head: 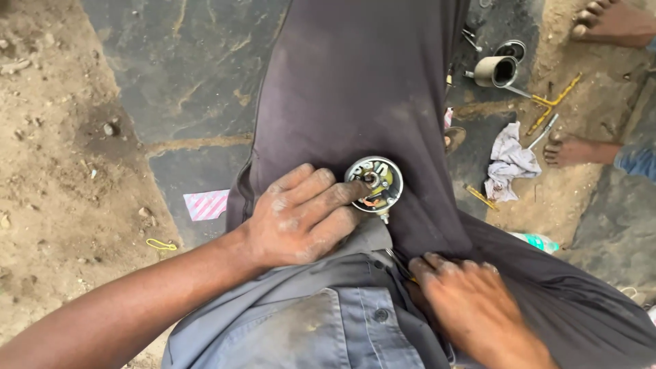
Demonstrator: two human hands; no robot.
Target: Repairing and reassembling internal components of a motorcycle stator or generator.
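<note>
Where the dark trouser leg (pixel 362 89) crosses the person's lap, a small round metal mechanism (pixel 375 183) with brass and orange parts inside lies face up against the cloth, just right of the picture's centre. The left hand (pixel 301 217) comes in from seven o'clock and holds it from the nine o'clock side: the fingers (pixel 328 195) lie close together, the forefinger reaching onto the open face, with the thumb hidden beneath. At five o'clock from the mechanism, near but apart, the right hand (pixel 471 304) rests on the lap with its fingers bent and close together, the tips against a thin metal piece (pixel 400 265) at the trouser seam; whether they pinch it cannot be told. A grey shirt (pixel 321 321) fills the bottom edge. Further out, at two o'clock, a crumpled white rag (pixel 509 164) lies on the ground beside a yellow-handled tool (pixel 550 106) and a short metal tube (pixel 495 71). Another person's bare feet (pixel 581 149) stand at three o'clock. At nine o'clock lies a striped pink scrap (pixel 206 204).
</note>
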